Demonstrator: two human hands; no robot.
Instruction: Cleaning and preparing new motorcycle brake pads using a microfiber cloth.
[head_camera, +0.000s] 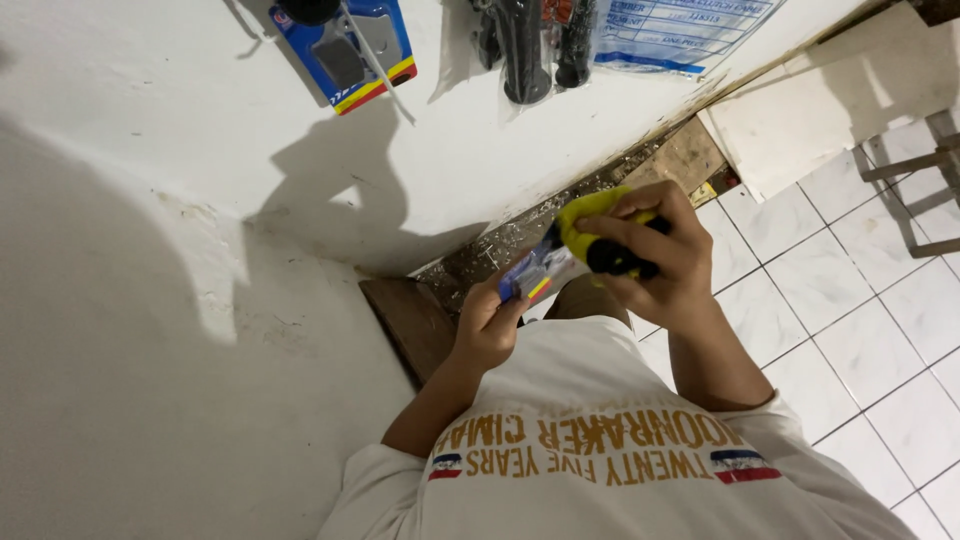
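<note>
My left hand (487, 322) grips a small blue packet (537, 273) with a yellow and red stripe, held in front of my chest. My right hand (660, 250) is closed around a tool with a yellow and black handle (590, 235), its end pressed against the packet. Both hands are close together above my white shirt. The tool's working tip is hidden behind the packet and my fingers.
A white wall (150, 250) fills the left. On it hang a blue carded packet (345, 45), black rubber grips (525, 45) and a clear bag with a printed sheet (680, 30). White floor tiles (860, 330), a dirty floor edge (520, 235) and a wooden board (410, 320) lie below.
</note>
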